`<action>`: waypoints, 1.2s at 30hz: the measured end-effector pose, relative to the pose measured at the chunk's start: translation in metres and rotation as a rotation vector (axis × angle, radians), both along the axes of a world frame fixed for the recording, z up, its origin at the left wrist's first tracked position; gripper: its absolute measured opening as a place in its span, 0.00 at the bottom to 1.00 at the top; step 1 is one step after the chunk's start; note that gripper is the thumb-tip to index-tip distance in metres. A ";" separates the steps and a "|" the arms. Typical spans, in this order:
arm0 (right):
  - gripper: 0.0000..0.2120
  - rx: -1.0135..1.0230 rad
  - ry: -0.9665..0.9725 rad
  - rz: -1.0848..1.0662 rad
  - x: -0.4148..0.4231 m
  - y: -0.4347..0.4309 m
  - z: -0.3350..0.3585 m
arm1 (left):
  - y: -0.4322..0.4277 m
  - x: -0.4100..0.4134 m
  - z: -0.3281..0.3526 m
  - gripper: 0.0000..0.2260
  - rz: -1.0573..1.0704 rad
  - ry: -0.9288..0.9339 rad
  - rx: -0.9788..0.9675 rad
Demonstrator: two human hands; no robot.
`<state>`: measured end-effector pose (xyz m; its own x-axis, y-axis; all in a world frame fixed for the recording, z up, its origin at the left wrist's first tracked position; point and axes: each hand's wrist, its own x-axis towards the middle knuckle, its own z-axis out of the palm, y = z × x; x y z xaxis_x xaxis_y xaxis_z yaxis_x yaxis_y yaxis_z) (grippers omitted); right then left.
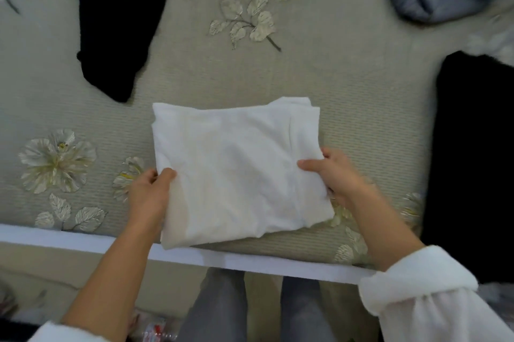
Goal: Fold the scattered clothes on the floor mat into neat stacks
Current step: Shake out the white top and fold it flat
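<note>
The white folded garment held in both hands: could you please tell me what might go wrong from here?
1. The left hand and right hand pinch only the white garment at its near side edges; if lifted, its far layers, uneven at the top right corner, may fall open.
2. Its near left corner overlaps the white border of the mat, so it might slip off.
3. The unfolded black garment lies close on the right; a stack there could get muddled.

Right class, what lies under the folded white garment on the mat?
The flowered mat lies under the white garment. The left hand and right hand pinch its near edges, thumbs on top. Anything beneath its middle is covered.
</note>
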<state>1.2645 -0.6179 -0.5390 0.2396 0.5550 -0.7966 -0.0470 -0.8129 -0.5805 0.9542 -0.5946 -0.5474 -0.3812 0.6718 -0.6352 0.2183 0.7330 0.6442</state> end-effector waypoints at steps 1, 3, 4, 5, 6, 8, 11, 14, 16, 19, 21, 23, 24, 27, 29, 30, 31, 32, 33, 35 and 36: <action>0.14 0.014 -0.004 -0.015 0.006 -0.012 0.010 | -0.001 0.013 0.010 0.06 -0.048 0.002 0.007; 0.15 0.034 -0.002 -0.083 0.025 -0.036 0.030 | -0.004 0.042 0.030 0.05 -0.153 -0.014 0.014; 0.15 0.038 -0.012 -0.123 0.038 -0.049 0.040 | -0.006 0.057 0.040 0.05 -0.201 -0.029 0.016; 0.16 0.038 -0.020 -0.165 0.053 -0.062 0.050 | -0.007 0.074 0.049 0.05 -0.238 -0.053 0.015; 0.16 0.036 -0.019 -0.213 0.068 -0.077 0.059 | -0.008 0.090 0.056 0.04 -0.273 -0.081 0.006; 0.14 0.043 -0.021 -0.318 0.099 -0.110 0.079 | -0.010 0.127 0.070 0.05 -0.357 -0.135 -0.015; 0.13 0.076 -0.050 -0.480 0.140 -0.158 0.108 | -0.010 0.189 0.087 0.07 -0.543 -0.200 -0.002; 0.12 0.095 -0.047 -0.668 0.172 -0.197 0.130 | -0.004 0.255 0.102 0.06 -0.738 -0.189 0.063; 0.13 0.102 -0.044 -0.815 0.188 -0.216 0.138 | 0.000 0.302 0.112 0.06 -0.873 -0.187 0.106; 0.14 0.110 -0.010 -1.007 0.204 -0.237 0.140 | 0.008 0.374 0.122 0.05 -1.057 -0.179 0.210; 0.14 0.098 0.043 -1.103 0.213 -0.247 0.137 | 0.010 0.422 0.126 0.06 -1.148 -0.131 0.265; 0.14 0.117 0.111 -1.179 0.223 -0.250 0.132 | 0.013 0.466 0.128 0.08 -1.220 -0.097 0.299; 0.14 0.130 0.147 -1.215 0.227 -0.250 0.128 | 0.015 0.486 0.128 0.08 -1.262 -0.082 0.320; 0.14 0.169 0.249 -1.324 0.242 -0.244 0.112 | 0.025 0.544 0.131 0.08 -1.381 -0.024 0.417; 0.13 0.197 0.317 -1.393 0.246 -0.235 0.105 | 0.032 0.573 0.135 0.09 -1.417 0.005 0.493; 0.13 0.206 0.343 -1.430 0.250 -0.230 0.100 | 0.036 0.589 0.133 0.09 -1.429 0.018 0.527; 0.12 0.212 0.363 -1.470 0.253 -0.226 0.095 | 0.039 0.604 0.131 0.09 -1.432 0.031 0.564; 0.12 0.218 0.381 -1.506 0.257 -0.222 0.091 | 0.041 0.616 0.128 0.09 -1.418 0.034 0.603; 0.11 0.217 0.398 -1.534 0.261 -0.218 0.086 | 0.042 0.626 0.124 0.10 -1.387 0.021 0.632; 0.10 0.152 0.383 -1.548 0.266 -0.210 0.084 | 0.042 0.637 0.112 0.12 -1.340 -0.014 0.675; 0.11 0.072 0.325 -1.526 0.267 -0.206 0.082 | 0.040 0.638 0.103 0.15 -1.365 0.001 0.692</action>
